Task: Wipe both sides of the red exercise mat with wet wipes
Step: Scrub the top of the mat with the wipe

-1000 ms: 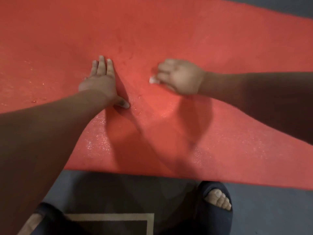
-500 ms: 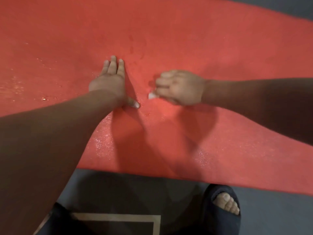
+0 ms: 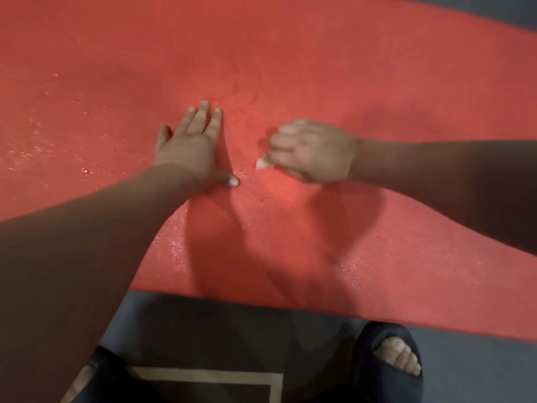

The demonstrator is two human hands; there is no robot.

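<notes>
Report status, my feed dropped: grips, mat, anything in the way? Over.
Left grip flat on the red mat. Right grip holding the wet wipe against the mat. Mat spread out, wet sheen. Nothing in the way.

Grey floor along the bottom of the frame; a dark open-toed slipper at lower right, toes showing; a tan-bordered dark rectangle at bottom centre; another slipper lower left, partly hidden.

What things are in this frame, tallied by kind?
red mat: 1
wet wipe: 1
hands: 2, left hand, right hand
dark slippers: 2, left slipper, right slipper
Total: 6
</notes>
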